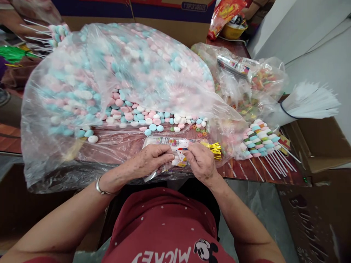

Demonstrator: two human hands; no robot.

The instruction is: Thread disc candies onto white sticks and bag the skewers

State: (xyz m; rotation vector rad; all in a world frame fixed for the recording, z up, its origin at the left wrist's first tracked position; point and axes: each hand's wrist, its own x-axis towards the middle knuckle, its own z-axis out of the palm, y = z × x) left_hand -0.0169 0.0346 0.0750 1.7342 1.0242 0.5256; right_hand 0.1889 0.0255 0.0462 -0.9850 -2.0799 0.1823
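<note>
In the head view, my left hand (153, 157) pinches a clear printed plastic bag (163, 140) at the table's front edge. My right hand (200, 160) closes its fingers on the same bag, to the right of the left one. Part of the bag is hidden under both hands. Gold twist ties (215, 150) lie just beyond my right hand. Behind the hands, pink, blue and white marshmallows (156, 121) spill from a huge clear sack (153, 69). Small ring-shaped candies (201, 130) lie near them.
Marshmallow skewers (261, 140) are stacked at the right, their sticks over the table edge. Beyond them are a bundle of white sticks (309, 102) and a bag of ring candies (263, 78). An open carton (323, 146) stands right. Another person's arm (16, 22) shows far left.
</note>
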